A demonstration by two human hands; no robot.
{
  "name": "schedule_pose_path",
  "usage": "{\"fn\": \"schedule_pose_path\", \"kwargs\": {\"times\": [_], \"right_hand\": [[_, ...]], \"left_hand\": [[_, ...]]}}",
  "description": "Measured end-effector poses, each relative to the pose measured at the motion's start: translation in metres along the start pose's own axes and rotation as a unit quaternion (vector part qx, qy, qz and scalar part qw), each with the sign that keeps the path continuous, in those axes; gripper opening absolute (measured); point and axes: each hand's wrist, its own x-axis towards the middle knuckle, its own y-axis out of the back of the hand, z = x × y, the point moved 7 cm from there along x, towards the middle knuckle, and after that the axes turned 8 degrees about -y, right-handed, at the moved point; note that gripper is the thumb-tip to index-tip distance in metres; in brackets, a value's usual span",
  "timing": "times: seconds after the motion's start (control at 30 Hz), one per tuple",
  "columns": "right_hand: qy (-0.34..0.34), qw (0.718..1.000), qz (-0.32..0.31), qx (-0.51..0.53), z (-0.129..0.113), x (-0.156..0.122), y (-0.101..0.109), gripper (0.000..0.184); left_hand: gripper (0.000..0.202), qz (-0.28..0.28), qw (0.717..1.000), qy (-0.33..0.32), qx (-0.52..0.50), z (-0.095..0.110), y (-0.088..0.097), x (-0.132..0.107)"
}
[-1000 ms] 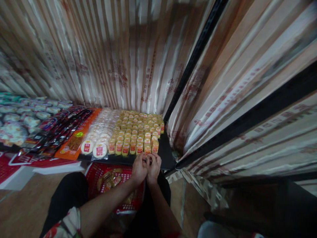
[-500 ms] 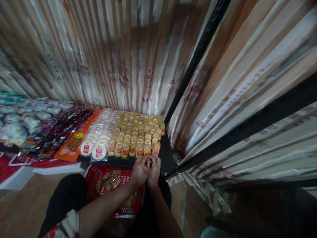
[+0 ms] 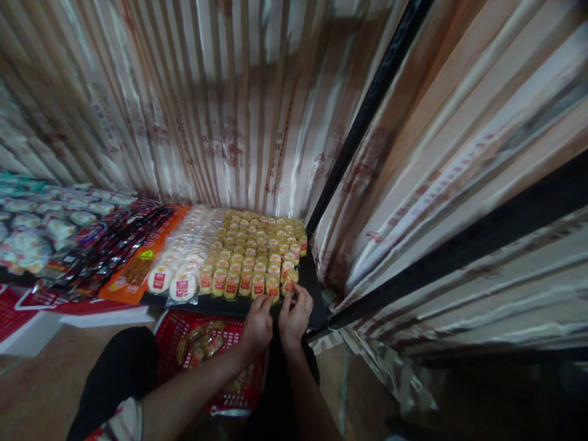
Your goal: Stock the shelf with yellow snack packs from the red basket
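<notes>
Two bare hands at the near edge of a black shelf (image 3: 316, 297), towards its right end. Right hand (image 3: 294, 321) at the end packet (image 3: 290, 282), a small yellow wrapped piece with a red label, nearest and furthest right of its front row; it leans slightly. Fingertips meet its near end, thumb side to the left. Right grip: whether clamped or only resting there, cannot tell.

Left hand (image 3: 257, 331) just left of the right, the two apart. Thumb and fingers bunched below the neighbouring packet (image 3: 272, 285); whether they press on it or hold anything, cannot tell.

Yellow packets (image 3: 245, 251) stand in close rows from the near edge back to the pleated curtain (image 3: 220, 122). Left of them, flat white discs (image 3: 185, 285) in clear wrap; then an orange bag (image 3: 123, 280), dark glossy packs (image 3: 105, 251), and, far left, pale printed packets (image 3: 27, 245).

Below the near edge, between dark-trousered knees, a red basket (image 3: 169, 331) with clear-wrapped yellowish packs (image 3: 199, 343) inside, partly behind the left forearm. Black post (image 3: 362, 116) rises at the shelf's far right corner.
</notes>
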Motion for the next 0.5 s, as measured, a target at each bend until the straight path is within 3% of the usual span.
{"fn": "schedule_pose_path", "kwargs": {"times": [0.13,0.33,0.5], "right_hand": [[0.018,1.0,-0.011,0.007,-0.005,0.017,-0.001,0.033],[0.074,0.993,-0.09,0.015,-0.022,0.021,-0.017,0.038],[0.057,0.986,-0.152,-0.034,-0.029,0.025,-0.034,0.047]], "left_hand": [[0.059,-0.024,0.999,-0.023,-0.001,0.004,-0.006,-0.003],[0.055,-0.017,1.0,-0.015,0.002,0.001,-0.013,-0.003],[0.047,-0.004,1.0,-0.01,-0.026,0.003,-0.014,-0.001]]}}
